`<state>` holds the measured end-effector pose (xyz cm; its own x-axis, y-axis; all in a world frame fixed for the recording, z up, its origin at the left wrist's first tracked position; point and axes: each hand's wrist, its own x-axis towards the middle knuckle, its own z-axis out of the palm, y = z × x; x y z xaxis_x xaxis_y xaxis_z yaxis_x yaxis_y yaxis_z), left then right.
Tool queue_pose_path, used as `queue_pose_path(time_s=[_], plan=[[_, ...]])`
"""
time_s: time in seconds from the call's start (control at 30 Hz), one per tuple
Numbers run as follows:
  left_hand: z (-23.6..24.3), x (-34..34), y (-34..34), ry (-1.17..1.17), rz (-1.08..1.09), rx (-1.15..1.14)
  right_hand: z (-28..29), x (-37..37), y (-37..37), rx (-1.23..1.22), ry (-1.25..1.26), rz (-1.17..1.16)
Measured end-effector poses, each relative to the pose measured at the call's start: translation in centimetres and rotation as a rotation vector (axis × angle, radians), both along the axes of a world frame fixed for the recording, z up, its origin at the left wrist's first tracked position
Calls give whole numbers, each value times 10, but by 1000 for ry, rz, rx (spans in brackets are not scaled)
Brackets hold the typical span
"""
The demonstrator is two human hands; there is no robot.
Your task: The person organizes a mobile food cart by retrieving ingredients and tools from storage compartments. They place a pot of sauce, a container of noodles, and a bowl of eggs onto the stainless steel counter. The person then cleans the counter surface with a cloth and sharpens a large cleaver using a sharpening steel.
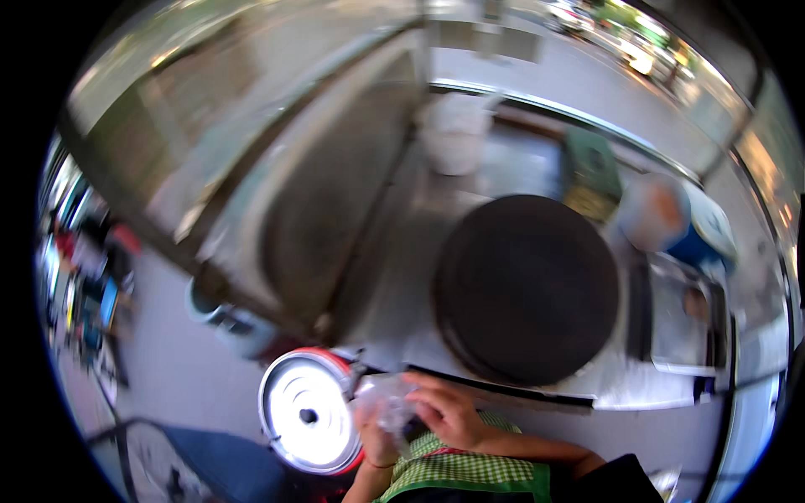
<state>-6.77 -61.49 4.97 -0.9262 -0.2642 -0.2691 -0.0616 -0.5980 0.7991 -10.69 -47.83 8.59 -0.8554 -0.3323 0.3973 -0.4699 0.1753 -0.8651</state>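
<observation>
A crumpled clear plastic bag [390,398] is held between my two hands, low in front of my green checked apron [470,469]. My left hand [375,438] is closed round its left side. From the right, my right hand [451,411] pinches the bag's upper edge with bent fingers. Blur hides what, if anything, is inside the bag. Just left of my hands is a red pot with a shiny metal lid [289,394] and a black knob. A large round black griddle [528,289] sits on the metal counter ahead.
A white tub [457,134] stands behind the griddle, with a green box [591,163] to its right. Farther right are a blue-and-white container [700,226] and a metal tray [683,327]. A metal panel [335,184] rises on the left. Glass surrounds the counter.
</observation>
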Motion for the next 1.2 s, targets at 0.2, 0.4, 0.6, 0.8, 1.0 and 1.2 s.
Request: queue_pose_path(time_s=[0.2,0.4,0.6,0.8,1.0,1.2], plan=[[-11,-28,46,-38,-428,528,-12,15,61,-16,154,-80],[-4,-40,111,-43,-461,53,10,24,89,-44,281,-190],[-7,-32,133,154,-509,-242,4,55,116,105,400,-775],[3,-8,202,295,-1380,-152,-33,147,173,151,31,-1199],[21,58,303,387,-1941,-537,-121,320,243,125,-74,-2207],[29,174,420,438,-2216,-682,-236,539,318,-110,-547,-2985]])
